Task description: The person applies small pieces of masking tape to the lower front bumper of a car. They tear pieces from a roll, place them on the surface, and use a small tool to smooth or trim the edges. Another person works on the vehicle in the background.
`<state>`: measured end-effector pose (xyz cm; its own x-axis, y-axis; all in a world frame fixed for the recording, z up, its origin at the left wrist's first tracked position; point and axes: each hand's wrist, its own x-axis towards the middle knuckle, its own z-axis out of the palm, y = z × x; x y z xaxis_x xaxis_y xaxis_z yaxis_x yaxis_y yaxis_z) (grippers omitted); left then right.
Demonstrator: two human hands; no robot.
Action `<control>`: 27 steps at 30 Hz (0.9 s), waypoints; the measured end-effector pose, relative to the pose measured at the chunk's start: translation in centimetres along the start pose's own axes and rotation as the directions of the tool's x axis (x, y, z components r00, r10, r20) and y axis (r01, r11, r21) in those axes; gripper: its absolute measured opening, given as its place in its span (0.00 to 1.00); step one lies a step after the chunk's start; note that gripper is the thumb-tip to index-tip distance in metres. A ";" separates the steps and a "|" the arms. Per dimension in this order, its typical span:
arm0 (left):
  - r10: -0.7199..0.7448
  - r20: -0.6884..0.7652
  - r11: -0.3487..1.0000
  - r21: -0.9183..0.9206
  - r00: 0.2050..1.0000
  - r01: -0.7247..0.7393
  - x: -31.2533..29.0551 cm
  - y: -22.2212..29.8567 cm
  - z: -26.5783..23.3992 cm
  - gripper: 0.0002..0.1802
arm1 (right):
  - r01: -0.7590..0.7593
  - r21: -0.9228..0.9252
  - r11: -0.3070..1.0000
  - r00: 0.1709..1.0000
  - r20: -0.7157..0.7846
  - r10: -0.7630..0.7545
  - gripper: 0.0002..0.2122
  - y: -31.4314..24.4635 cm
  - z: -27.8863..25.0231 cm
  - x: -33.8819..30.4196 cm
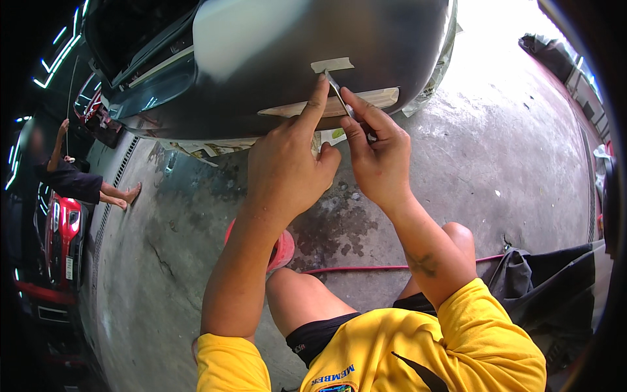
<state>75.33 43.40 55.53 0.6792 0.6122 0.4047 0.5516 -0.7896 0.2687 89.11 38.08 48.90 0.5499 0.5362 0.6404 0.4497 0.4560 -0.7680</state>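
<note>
My right hand point(379, 147) pinches a slim silver tool point(340, 97) between thumb and fingers; its exact kind is not clear. The tool slants up to the lower edge of a short strip of pale masking tape point(332, 65) on a dark grey car body panel point(261, 85). My left hand point(287, 160) has its index finger stretched out, its tip at the tool's upper end. The left thumb stands apart and the other fingers are curled, partly hidden. Just below the strip, a longer taped patch point(379, 98) crosses the panel, partly behind my hands.
Masking paper point(431, 85) hangs along the panel's edge. Near my legs are a pink bucket point(282, 251) and a red hose point(366, 268) on the stained concrete floor. Another person point(68, 173) stands at the left near a red car point(65, 228). Dark sheeting point(542, 281) lies at right.
</note>
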 end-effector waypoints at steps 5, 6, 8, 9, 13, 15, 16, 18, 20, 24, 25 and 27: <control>0.007 -0.009 1.000 -0.003 1.000 -0.007 0.0 0.1 0.1 0.50 | 0.034 -0.029 0.999 0.999 0.008 -0.033 0.17 0.1 -0.3 0.2; 0.007 -0.026 1.000 -0.021 1.000 -0.007 -0.1 0.1 0.3 0.51 | 0.029 -0.037 0.999 0.999 0.014 -0.028 0.18 0.1 -0.5 0.2; 0.002 -0.062 0.999 -0.052 0.998 -0.006 -0.2 0.0 0.5 0.52 | 0.020 -0.050 0.999 0.999 0.028 -0.019 0.18 -0.3 -0.7 0.3; -0.005 -0.058 0.999 -0.047 0.998 0.002 -0.2 0.0 0.5 0.52 | 0.027 -0.061 0.998 0.999 0.032 -0.025 0.18 -0.4 -0.8 0.4; -0.025 -0.045 0.999 -0.039 0.999 0.024 -0.2 0.3 0.6 0.52 | 0.051 -0.119 0.992 0.998 0.053 -0.045 0.18 -0.7 -1.4 0.8; -0.028 -0.041 0.999 -0.045 0.999 0.026 -0.2 0.3 0.6 0.52 | 0.059 -0.150 0.987 0.996 0.070 -0.049 0.18 -0.9 -1.6 1.0; -0.027 -0.040 0.998 -0.053 0.999 0.025 -0.2 0.3 0.7 0.53 | 0.063 -0.165 0.984 0.996 0.080 -0.050 0.18 -1.0 -1.8 1.1; -0.025 -0.039 0.998 -0.060 0.999 0.022 -0.2 0.3 0.8 0.53 | 0.058 -0.187 0.981 0.995 0.093 -0.041 0.18 -1.2 -2.0 1.2; -0.026 -0.038 0.998 -0.050 0.999 0.025 -0.2 0.4 0.9 0.53 | 0.039 -0.193 0.981 0.995 0.099 -0.020 0.19 -1.4 -2.2 1.3; -0.018 -0.051 0.998 -0.056 0.999 0.015 -0.2 0.4 1.0 0.53 | 0.055 -0.224 0.973 0.992 0.124 -0.027 0.20 -1.7 -2.6 1.5; -0.020 -0.049 0.997 -0.071 0.999 0.016 -0.2 0.5 1.1 0.54 | 0.061 -0.218 0.974 0.992 0.123 -0.035 0.21 -1.7 -2.7 1.6; -0.021 -0.050 0.996 -0.082 0.999 0.017 -0.2 0.6 1.3 0.54 | 0.098 -0.237 0.967 0.990 0.125 -0.069 0.22 -1.6 -2.9 1.7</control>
<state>76.15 42.85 54.49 0.6425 0.6258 0.4422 0.5214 -0.7800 0.3462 91.40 36.25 51.18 0.4249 0.5882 0.6881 0.6554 0.3245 -0.6821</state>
